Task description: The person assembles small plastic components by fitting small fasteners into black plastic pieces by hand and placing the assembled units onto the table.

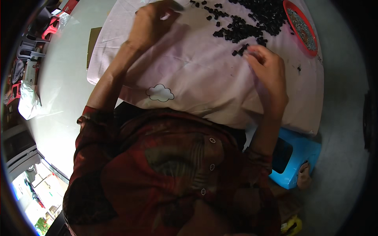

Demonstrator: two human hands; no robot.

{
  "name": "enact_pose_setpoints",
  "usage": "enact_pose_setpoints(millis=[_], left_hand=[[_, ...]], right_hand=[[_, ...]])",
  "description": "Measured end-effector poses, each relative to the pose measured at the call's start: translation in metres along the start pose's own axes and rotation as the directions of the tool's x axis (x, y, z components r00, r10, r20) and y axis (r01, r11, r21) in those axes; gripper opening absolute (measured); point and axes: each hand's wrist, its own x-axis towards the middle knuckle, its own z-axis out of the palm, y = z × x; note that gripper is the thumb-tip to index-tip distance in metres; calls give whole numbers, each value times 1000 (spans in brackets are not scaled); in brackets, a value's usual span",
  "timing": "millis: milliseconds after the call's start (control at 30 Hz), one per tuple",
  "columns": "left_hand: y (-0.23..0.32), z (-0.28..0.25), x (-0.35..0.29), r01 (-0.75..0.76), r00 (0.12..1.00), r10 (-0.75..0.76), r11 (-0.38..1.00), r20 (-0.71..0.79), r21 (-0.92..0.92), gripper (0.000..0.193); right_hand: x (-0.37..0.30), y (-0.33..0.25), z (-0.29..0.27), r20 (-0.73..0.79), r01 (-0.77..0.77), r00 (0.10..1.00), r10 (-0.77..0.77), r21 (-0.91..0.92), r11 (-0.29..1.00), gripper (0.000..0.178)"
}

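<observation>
A big heap of small black cylindrical plastic pieces point(271, 15) covers the far right of the cloth-covered table, with loose ones scattered toward the middle. My right hand point(271, 70) is at the heap's near edge. Its thumb and forefinger close around a small black plastic piece point(246, 46), beside a few others. Left of the heap, my left hand point(149, 24) is raised over the cloth, fingers curled toward the thumb in a pinch. Its fingertips are blurred near the top edge, and what they hold, if anything, cannot be made out.
A red-rimmed oval tray point(315, 52) of small metallic-looking bits stands at the table's right side. The pink tablecloth point(189, 74) has a cloud print near me. A blue plastic stool point(301, 151) is below the right corner. Red and grey chairs point(32, 47) stand far left.
</observation>
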Motion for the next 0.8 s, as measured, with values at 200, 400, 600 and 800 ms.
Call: enact_pose_setpoints(millis=[200, 400, 600, 800], left_hand=[[57, 82, 10, -232, 932, 205, 971, 300, 54, 20], [47, 106, 32, -298, 936, 269, 949, 227, 101, 21], [38, 89, 36, -159, 978, 135, 975, 158, 155, 25], [43, 83, 32, 63, 978, -2, 955, 207, -289, 14]], right_hand=[[10, 7, 2, -204, 100, 970, -134, -169, 980, 25], [-4, 63, -55, -423, -178, 898, -119, -598, 781, 25], [6, 61, -42, -299, 68, 947, -119, -175, 982, 22], [1, 70, -84, -572, -307, 820, 30, -395, 866, 23]])
